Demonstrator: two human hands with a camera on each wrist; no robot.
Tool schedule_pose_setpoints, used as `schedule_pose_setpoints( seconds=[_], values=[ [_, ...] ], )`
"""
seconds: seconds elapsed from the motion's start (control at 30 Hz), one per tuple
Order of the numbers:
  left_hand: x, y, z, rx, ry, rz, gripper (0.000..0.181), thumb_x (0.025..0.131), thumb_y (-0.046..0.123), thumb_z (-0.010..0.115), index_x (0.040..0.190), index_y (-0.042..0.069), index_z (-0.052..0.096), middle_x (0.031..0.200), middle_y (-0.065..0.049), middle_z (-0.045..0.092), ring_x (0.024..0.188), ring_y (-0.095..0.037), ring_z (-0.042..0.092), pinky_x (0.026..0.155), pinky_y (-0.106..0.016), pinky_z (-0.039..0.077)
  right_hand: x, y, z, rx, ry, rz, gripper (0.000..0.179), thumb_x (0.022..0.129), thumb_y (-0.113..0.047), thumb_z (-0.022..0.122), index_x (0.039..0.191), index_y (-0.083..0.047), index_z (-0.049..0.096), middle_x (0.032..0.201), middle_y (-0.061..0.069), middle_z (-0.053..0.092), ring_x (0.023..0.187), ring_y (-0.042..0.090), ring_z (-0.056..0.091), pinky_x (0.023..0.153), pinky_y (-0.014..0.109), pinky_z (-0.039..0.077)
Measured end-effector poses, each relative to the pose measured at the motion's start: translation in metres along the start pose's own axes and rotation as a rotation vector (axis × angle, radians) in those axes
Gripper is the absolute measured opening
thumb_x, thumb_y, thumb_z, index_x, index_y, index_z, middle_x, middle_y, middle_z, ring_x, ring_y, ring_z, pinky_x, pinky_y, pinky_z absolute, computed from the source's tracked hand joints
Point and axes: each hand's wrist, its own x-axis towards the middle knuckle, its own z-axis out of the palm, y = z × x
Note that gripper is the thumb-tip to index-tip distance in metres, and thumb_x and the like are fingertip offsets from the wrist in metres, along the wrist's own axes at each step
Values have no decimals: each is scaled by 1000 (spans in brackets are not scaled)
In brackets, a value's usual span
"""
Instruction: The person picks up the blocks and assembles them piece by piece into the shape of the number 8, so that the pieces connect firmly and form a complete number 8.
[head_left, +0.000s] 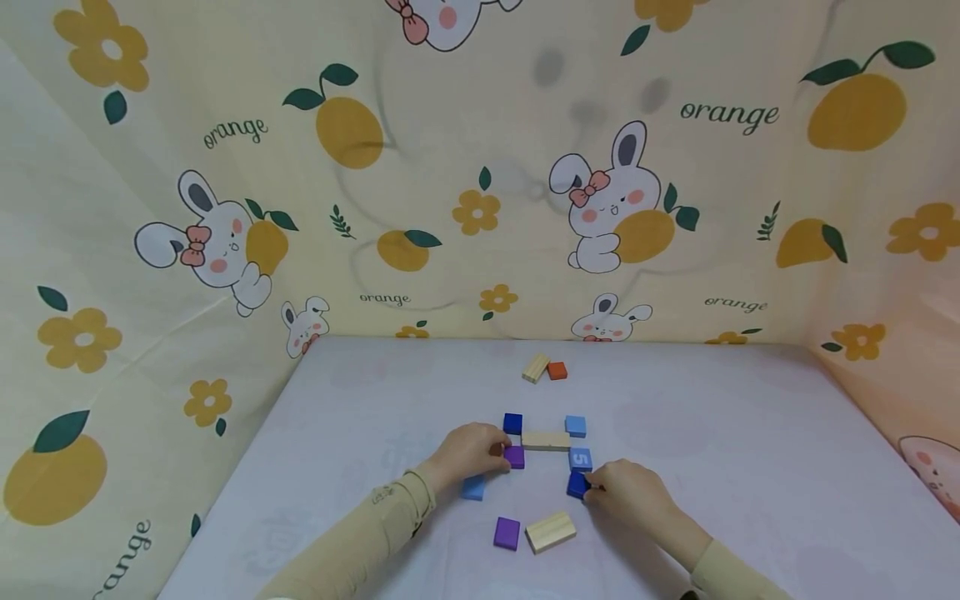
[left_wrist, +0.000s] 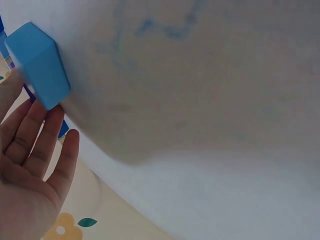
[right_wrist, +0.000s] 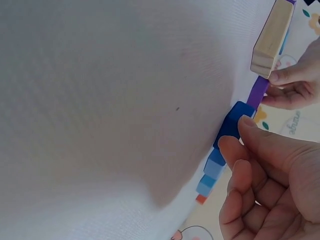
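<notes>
My left hand [head_left: 468, 452] pinches a purple block [head_left: 514, 457] between thumb and fingers. That block sits just below the left end of a flat wooden block [head_left: 546, 442], with a dark blue block [head_left: 513, 423] above it. A light blue block [head_left: 472, 487] lies under my left wrist and looms large in the left wrist view. My right hand [head_left: 630, 496] pinches another dark blue block [right_wrist: 234, 124] by its side. Directly above that one is a light blue block marked 5 [head_left: 581, 459], and farther up a plain light blue block [head_left: 575, 427].
Nearer the front edge lie a second purple block [head_left: 507, 533] and a thick wooden block [head_left: 551, 532]. At the back are a wooden block [head_left: 536, 367] and an orange block [head_left: 557, 371]. A printed cloth [head_left: 480, 150] hangs behind the white table [head_left: 712, 433].
</notes>
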Motion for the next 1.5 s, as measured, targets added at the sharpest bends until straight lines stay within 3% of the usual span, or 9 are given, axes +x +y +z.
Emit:
schedule_pose_setpoints(
  seconds=[0.8, 0.93, 1.2, 1.5],
  values=[
    [-4, 0, 0, -1, -7, 11, 36, 75, 35, 65, 105, 16, 60, 79, 8, 59, 66, -1, 47, 61, -15, 40, 1, -1, 2, -11, -27, 10, 25, 69, -23, 70, 91, -11, 70, 88, 7, 69, 68, 9, 60, 58, 30, 49],
    [-10, -4, -4, 4, 10, 14, 34, 76, 36, 64, 104, 16, 61, 83, 7, 61, 70, -2, 51, 64, -17, 43, 1, -2, 2, -11, -25, 11, 25, 69, -23, 70, 91, -10, 70, 88, 8, 69, 74, 16, 64, 59, 31, 50],
    [-28, -10, -15, 19, 24, 32, 32, 77, 37, 63, 102, 16, 63, 87, 7, 63, 76, -3, 56, 69, -20, 46, 1, -3, 2, -21, -23, 14, 26, 69, -23, 70, 92, -10, 70, 88, 8, 69, 69, 10, 61, 56, 30, 49],
    [-52, -17, -18, 37, -60, 80, 39, 70, 46, 66, 96, 17, 65, 85, 7, 61, 72, -2, 50, 65, -17, 42, 0, -5, 1, -9, -34, 19, 26, 70, -22, 70, 93, -9, 69, 89, 8, 69, 71, 13, 62, 58, 30, 49]
  ],
)
